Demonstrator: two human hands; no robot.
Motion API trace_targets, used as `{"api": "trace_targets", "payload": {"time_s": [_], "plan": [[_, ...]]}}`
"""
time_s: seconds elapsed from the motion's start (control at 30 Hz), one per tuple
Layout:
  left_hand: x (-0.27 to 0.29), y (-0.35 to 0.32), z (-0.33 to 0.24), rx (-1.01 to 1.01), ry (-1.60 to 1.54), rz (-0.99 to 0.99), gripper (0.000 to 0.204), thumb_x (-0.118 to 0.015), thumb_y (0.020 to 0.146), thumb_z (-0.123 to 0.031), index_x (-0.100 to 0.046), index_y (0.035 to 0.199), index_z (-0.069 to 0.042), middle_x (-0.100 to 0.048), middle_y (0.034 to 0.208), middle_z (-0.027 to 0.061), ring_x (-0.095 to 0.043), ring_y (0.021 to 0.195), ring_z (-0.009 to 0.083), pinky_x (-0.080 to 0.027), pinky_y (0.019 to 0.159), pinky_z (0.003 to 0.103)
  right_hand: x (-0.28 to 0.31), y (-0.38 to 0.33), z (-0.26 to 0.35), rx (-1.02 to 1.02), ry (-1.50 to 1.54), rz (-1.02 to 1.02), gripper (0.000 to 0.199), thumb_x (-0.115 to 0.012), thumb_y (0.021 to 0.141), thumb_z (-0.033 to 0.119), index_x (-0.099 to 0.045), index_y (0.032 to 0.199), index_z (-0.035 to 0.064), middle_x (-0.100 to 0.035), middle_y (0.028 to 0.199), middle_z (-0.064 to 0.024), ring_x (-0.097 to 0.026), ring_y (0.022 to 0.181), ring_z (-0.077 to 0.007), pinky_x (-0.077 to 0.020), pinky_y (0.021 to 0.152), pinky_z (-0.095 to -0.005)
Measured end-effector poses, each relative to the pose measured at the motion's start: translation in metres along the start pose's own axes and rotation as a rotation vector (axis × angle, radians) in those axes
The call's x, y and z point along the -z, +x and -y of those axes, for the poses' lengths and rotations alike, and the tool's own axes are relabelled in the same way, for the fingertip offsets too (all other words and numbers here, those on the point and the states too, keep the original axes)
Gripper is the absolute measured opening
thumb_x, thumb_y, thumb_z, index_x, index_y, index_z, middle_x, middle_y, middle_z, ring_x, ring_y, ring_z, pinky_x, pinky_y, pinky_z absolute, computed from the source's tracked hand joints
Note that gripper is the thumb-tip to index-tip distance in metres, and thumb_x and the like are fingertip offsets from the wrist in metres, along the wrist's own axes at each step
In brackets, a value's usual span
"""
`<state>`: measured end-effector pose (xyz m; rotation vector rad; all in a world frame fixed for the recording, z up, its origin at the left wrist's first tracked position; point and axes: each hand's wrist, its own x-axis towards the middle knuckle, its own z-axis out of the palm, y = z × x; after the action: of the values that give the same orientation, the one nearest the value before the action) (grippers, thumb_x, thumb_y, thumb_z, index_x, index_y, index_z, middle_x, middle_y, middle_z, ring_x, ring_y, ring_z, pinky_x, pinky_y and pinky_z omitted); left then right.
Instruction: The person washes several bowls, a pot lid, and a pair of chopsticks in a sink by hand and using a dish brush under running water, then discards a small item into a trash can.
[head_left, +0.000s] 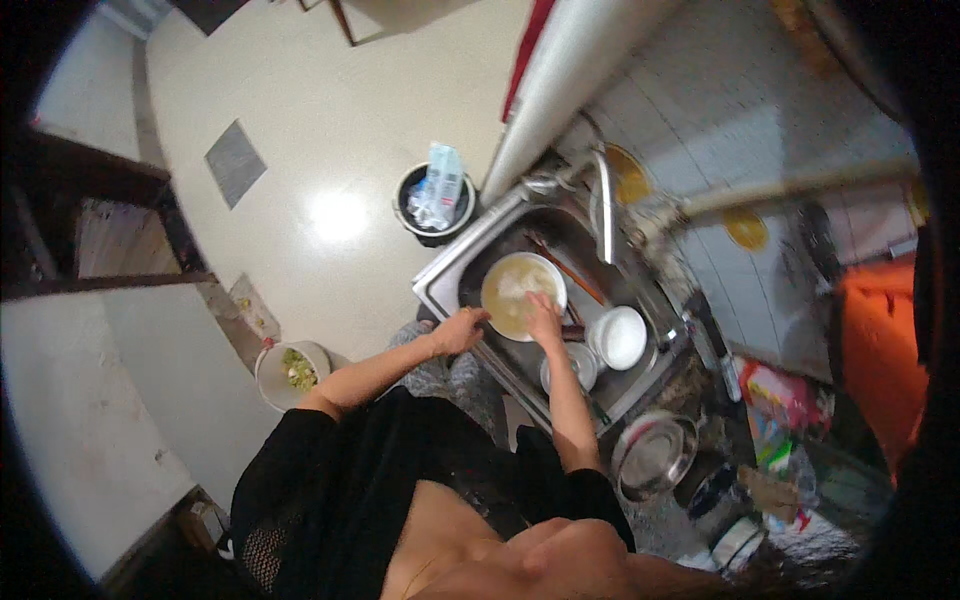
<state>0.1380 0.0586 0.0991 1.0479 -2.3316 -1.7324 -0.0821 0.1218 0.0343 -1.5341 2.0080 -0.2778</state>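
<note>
A white-rimmed bowl (511,312) of cloudy yellowish liquid, with pale froth on top, stands in the steel sink (500,230). My left hand (462,331) is at its near left rim, fingers closed against the edge. My right hand (545,320) reaches over the near right side of the bowl, its fingertips at the liquid; what they hold, if anything, is hidden. Brown chopsticks (572,272) lie in the sink beyond the bowl. To the right are a white bowl (622,338) and a second bowl (572,368), partly behind my right forearm.
A curved faucet (604,205) rises at the sink's far side. Left of the sink stands a dark bin (408,215) with plastic packaging in it. A white bucket (275,385) holds green scraps. Metal basins (650,455) sit on the counter at right, near an orange cloth-like thing (880,350).
</note>
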Motion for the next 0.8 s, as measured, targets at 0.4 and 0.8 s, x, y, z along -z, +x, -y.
{"api": "trace_targets", "payload": {"time_s": [0.4, 0.8], "plan": [[-0.016, 0.006, 0.017, 0.175, -0.421, -0.039, 0.033, -0.047, 0.073, -0.003, -0.043, 0.106, -0.002, -0.051, 0.090, 0.0109, -0.052, 0.083, 0.0206, -0.042, 0.073, 0.032, -0.020, 0.002, -0.022, -0.167, 0.402, -0.270, 0.028, -0.047, 0.072, 0.001, -0.048, 0.099, 0.0046, -0.055, 0.079, -0.0154, -0.054, 0.072, -0.0297, -0.0432, 0.064, -0.0342], [-0.039, 0.108, 0.062, 0.676, 0.094, -0.207, 0.057, -0.047, 0.069, -0.011, -0.025, 0.121, -0.003, -0.050, 0.098, 0.0262, -0.051, 0.090, 0.0394, -0.042, 0.078, 0.043, -0.035, -0.011, -0.081, -0.164, -0.441, 0.491, 0.050, -0.059, 0.068, 0.023, -0.044, 0.114, 0.0106, -0.033, 0.124, -0.0087, -0.024, 0.117, -0.0302, -0.0240, 0.092, -0.0444]]}}
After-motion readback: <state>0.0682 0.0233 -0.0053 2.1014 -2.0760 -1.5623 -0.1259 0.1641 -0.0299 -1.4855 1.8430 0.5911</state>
